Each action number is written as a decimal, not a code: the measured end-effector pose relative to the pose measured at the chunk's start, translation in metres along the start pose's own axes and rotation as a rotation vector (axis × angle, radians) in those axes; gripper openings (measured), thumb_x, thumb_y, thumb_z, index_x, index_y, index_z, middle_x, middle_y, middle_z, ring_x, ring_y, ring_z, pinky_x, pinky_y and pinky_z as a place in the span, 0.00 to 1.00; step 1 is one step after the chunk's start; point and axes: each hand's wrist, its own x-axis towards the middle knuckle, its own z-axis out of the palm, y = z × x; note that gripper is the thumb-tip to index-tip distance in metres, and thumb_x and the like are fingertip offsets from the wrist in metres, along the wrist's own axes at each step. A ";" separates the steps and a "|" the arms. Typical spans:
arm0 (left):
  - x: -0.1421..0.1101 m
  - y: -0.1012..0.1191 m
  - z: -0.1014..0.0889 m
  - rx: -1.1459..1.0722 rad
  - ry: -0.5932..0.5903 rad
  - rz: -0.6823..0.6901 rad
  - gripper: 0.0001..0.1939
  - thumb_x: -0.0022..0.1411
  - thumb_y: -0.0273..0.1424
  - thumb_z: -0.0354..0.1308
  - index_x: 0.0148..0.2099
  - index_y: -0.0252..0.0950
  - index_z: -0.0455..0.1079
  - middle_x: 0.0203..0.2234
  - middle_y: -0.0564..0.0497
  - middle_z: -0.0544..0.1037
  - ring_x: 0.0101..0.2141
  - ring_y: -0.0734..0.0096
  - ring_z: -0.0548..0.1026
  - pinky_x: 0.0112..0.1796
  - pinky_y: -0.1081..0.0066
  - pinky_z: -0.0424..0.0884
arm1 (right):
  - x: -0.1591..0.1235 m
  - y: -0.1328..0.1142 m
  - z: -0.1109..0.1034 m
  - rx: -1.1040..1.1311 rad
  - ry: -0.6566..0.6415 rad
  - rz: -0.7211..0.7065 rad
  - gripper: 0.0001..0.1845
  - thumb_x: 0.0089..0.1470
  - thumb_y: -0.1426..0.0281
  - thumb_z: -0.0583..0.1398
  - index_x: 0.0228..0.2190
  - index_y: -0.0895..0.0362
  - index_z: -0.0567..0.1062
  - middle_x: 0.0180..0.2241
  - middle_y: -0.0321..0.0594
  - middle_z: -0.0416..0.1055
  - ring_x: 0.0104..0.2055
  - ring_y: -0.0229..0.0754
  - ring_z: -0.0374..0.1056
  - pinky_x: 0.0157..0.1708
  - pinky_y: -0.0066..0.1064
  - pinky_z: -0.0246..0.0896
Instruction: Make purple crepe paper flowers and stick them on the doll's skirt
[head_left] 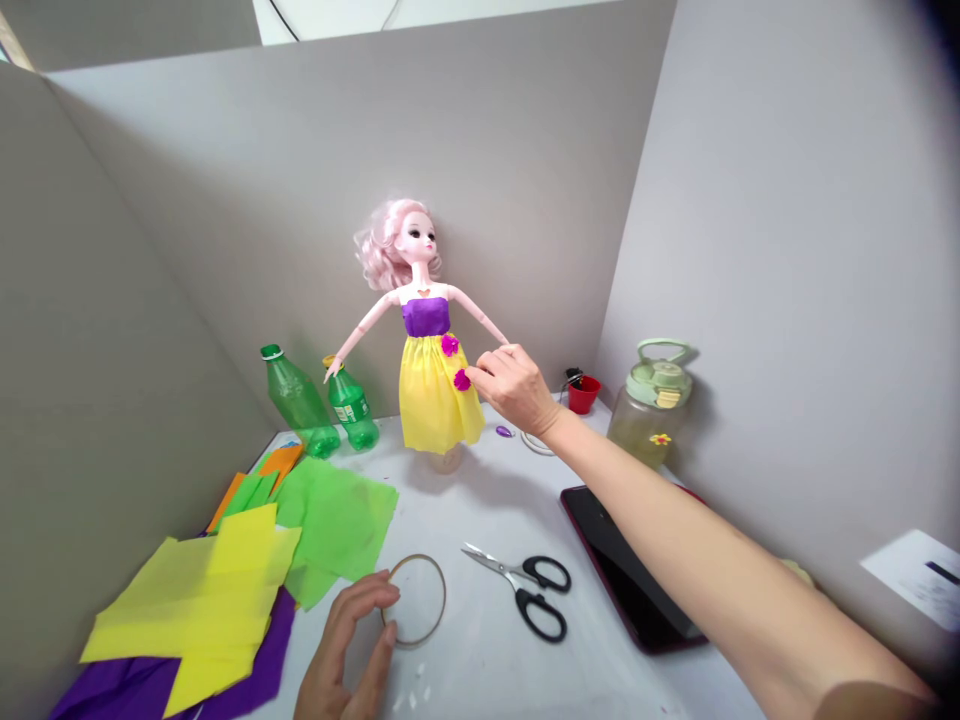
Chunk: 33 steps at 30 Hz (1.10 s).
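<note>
Fingers point(496, 354) arched at doll's skirt point(435, 400)

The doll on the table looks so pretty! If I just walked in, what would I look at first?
You'd spot the pink-haired doll standing in the middle, wearing a purple top and yellow skirt, with the right hand beside its pink flower. Next you'd see the bright yellow paper at the front left. The left hand holds a thin ring nearby.

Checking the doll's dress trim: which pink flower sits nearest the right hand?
The lower magenta flower on the yellow skirt, just left of the right hand; the other flower sits higher up.
</note>
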 end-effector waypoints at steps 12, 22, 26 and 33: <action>0.001 -0.004 0.000 0.005 -0.060 0.011 0.17 0.60 0.47 0.57 0.42 0.41 0.74 0.47 0.45 0.75 0.51 0.58 0.72 0.57 0.62 0.63 | 0.000 -0.003 0.003 0.007 -0.010 0.031 0.15 0.65 0.75 0.50 0.32 0.56 0.75 0.28 0.39 0.68 0.33 0.43 0.60 0.41 0.37 0.51; 0.000 -0.006 0.001 -0.019 -0.050 0.011 0.15 0.59 0.46 0.58 0.41 0.41 0.74 0.46 0.46 0.76 0.50 0.58 0.72 0.56 0.64 0.64 | -0.008 -0.010 -0.004 0.106 0.044 0.139 0.12 0.66 0.73 0.51 0.38 0.57 0.75 0.32 0.39 0.72 0.34 0.41 0.65 0.44 0.35 0.54; 0.000 -0.006 0.000 -0.018 -0.065 -0.014 0.16 0.59 0.46 0.59 0.41 0.41 0.74 0.47 0.46 0.75 0.51 0.58 0.72 0.56 0.64 0.64 | -0.004 -0.018 -0.004 0.139 0.042 0.143 0.12 0.66 0.70 0.52 0.39 0.56 0.76 0.32 0.39 0.73 0.34 0.41 0.65 0.44 0.35 0.54; 0.000 -0.005 0.002 -0.012 -0.053 0.014 0.17 0.59 0.48 0.58 0.40 0.40 0.74 0.45 0.45 0.76 0.50 0.57 0.73 0.56 0.63 0.66 | -0.001 -0.023 -0.002 0.181 0.029 0.168 0.13 0.66 0.71 0.51 0.41 0.56 0.76 0.33 0.40 0.73 0.36 0.42 0.65 0.44 0.36 0.54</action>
